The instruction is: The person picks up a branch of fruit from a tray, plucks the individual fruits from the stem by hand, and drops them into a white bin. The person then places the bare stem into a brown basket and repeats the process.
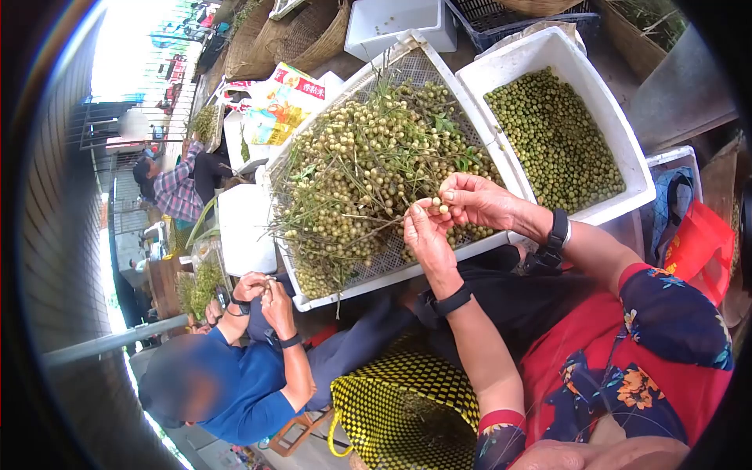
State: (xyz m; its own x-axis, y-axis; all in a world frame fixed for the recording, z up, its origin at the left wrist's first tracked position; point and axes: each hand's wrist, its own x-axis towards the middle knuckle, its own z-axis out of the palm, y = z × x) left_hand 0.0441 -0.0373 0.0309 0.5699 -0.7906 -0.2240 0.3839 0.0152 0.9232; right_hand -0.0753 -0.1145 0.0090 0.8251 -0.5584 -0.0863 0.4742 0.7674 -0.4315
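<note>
My left hand (pixel 429 243) and my right hand (pixel 478 200) meet over the near right side of a white mesh tray (pixel 384 272). Both are closed, fingertips pinched around a couple of small round pale-green fruits (pixel 440 205). A thin stem seems to run from the left fingers, but its join with the fruits is partly hidden. Below them, the tray bears a heap of similar fruits on twigs and stems (pixel 352 172). Beside my right hand stands a white foam box (pixel 638 184) holding loose, stemless green fruits (pixel 556 141).
A co-worker in a blue shirt (pixel 254 392) sits at the left, hands (pixel 266 300) together at the tray's edge. A yellow-black woven basket (pixel 368 392) stands below my left arm. Another person in plaid (pixel 178 192) sits farther off. A red bag (pixel 701 247) lies at the right.
</note>
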